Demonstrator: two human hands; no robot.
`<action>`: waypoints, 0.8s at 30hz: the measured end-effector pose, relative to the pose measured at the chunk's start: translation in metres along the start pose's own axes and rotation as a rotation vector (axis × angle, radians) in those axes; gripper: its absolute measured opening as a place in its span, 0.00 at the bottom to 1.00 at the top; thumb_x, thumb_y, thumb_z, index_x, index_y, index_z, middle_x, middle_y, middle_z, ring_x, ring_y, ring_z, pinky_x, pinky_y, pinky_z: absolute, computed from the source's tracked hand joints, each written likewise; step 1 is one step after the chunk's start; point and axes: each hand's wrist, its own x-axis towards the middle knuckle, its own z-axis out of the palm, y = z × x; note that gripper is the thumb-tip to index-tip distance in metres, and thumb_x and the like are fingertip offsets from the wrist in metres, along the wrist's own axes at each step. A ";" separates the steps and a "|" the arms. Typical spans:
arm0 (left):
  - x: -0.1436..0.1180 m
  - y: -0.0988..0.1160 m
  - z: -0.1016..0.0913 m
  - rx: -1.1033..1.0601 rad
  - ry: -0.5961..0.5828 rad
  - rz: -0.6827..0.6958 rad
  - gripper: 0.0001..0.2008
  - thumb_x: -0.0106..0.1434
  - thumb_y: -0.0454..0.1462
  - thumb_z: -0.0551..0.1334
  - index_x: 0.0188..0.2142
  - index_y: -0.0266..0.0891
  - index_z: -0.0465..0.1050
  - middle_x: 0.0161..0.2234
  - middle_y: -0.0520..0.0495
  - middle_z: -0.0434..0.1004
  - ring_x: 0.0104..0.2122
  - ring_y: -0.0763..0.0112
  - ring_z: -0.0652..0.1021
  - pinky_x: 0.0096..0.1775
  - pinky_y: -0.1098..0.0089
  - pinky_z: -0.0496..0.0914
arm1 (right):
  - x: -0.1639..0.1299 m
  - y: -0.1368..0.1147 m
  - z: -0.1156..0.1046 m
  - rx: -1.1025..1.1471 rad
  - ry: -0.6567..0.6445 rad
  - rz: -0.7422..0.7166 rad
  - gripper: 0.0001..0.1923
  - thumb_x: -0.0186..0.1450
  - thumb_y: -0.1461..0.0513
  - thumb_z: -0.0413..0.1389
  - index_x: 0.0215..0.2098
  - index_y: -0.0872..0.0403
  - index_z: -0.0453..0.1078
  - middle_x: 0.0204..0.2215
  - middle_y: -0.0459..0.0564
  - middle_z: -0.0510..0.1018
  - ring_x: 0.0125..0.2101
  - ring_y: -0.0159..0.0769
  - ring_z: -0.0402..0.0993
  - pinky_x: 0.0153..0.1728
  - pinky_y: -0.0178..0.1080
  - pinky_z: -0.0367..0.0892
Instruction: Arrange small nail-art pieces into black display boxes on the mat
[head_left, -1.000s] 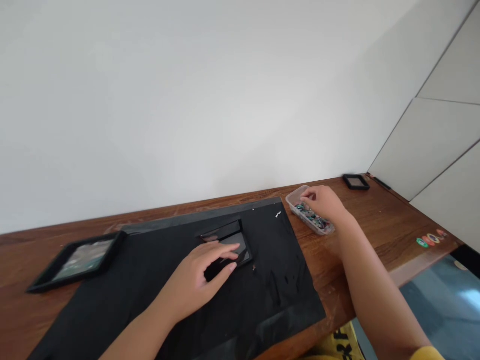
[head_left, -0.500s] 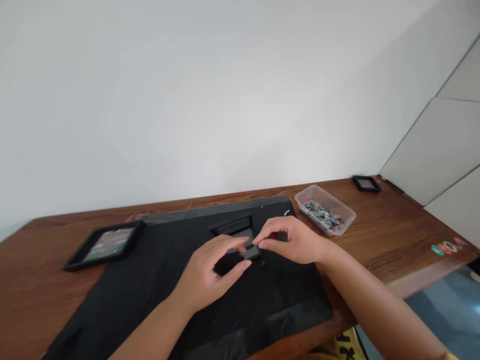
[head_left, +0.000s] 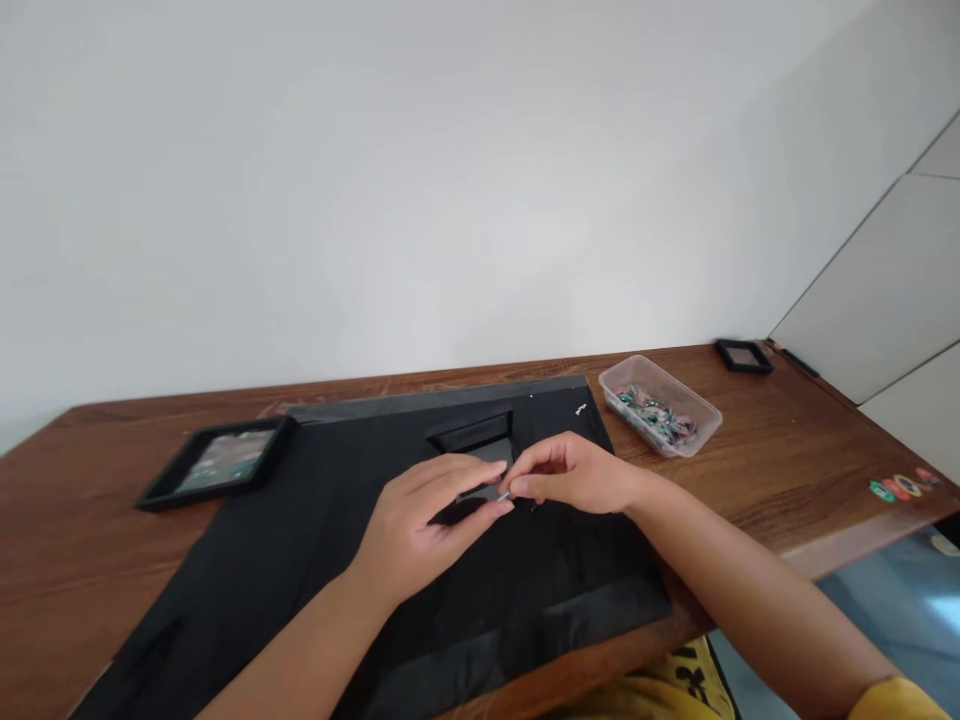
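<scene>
My right hand point(head_left: 566, 475) pinches a small pale strip point(head_left: 504, 496) between thumb and fingertips; its exact kind is too small to make out. Close on its left, my left hand point(head_left: 435, 515) has thumb and fingers apart, with the strip's end near its thumb tip. Whether that thumb touches the strip is unclear. Beneath and behind both hands lies a small black frame point(head_left: 472, 432) with a grey inner face, partly covered by my fingers. It rests on a black sheet point(head_left: 322, 540).
A clear plastic tub point(head_left: 701, 440) of small coloured pieces stands to the right. A larger black picture frame point(head_left: 169, 490) lies at left, a small black frame point(head_left: 744, 357) at the far right. Round stickers point(head_left: 900, 487) mark the wooden table point(head_left: 795, 470). A wall stands behind.
The fingertips of both hands have come closer together, and the pale strip now shows in the right pinch. The whole view has shifted slightly.
</scene>
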 end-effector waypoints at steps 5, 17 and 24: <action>0.001 0.001 0.001 -0.023 0.007 0.061 0.04 0.72 0.36 0.68 0.45 0.43 0.83 0.37 0.49 0.90 0.33 0.68 0.88 0.38 0.70 0.83 | 0.002 -0.001 0.005 0.047 0.019 0.101 0.25 0.50 0.44 0.77 0.30 0.54 0.80 0.23 0.39 0.78 0.23 0.23 0.67 0.28 0.32 0.65; -0.002 -0.003 0.000 -0.167 0.000 -0.136 0.03 0.68 0.36 0.72 0.36 0.44 0.84 0.32 0.50 0.88 0.33 0.66 0.87 0.37 0.67 0.83 | 0.002 -0.002 0.009 0.076 0.138 0.133 0.31 0.44 0.41 0.78 0.25 0.55 0.74 0.25 0.41 0.79 0.24 0.24 0.69 0.28 0.32 0.66; -0.005 -0.001 0.003 -0.245 0.064 -0.409 0.07 0.66 0.40 0.72 0.31 0.44 0.83 0.32 0.48 0.87 0.33 0.64 0.86 0.37 0.66 0.82 | 0.007 0.010 0.010 0.006 0.241 -0.067 0.27 0.51 0.43 0.76 0.35 0.53 0.76 0.28 0.42 0.79 0.27 0.29 0.72 0.28 0.33 0.68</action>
